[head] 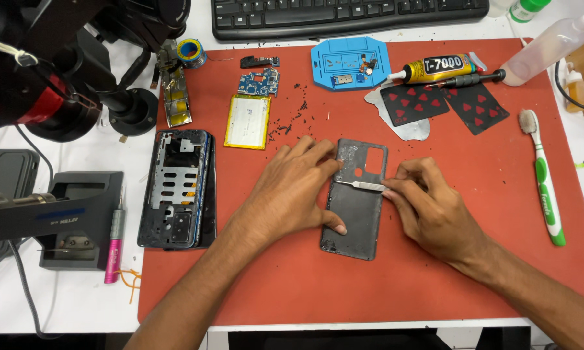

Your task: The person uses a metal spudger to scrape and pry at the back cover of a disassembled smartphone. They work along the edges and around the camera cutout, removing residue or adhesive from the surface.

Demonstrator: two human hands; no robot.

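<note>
Dark phone back cover (pixel 356 204) lies inner side up near the red mat's (pixel 292 285) middle, left hand (pixel 292 191) pressing it flat, right hand (pixel 428 207) in a narrow grip on metal tweezers (pixel 363 185) scraping it; a slip could likely gouge the plastic or jab the thumb.

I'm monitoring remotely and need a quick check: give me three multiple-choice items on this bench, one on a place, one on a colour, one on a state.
1. Where does the yellow battery lie?
A. under the back cover
B. on the red mat, above the phone frame
C. on the keyboard

2. What colour is the toothbrush?
A. green and white
B. blue
C. black

3. What is the right hand doing?
A. resting empty
B. holding the glue tube
C. holding metal tweezers against the back cover

Answers: 1 B, it sits on the mat by the phone frame. 2 A, handle shows both. 3 C, tweezers lie on the back cover, steadied by the left hand.
</note>
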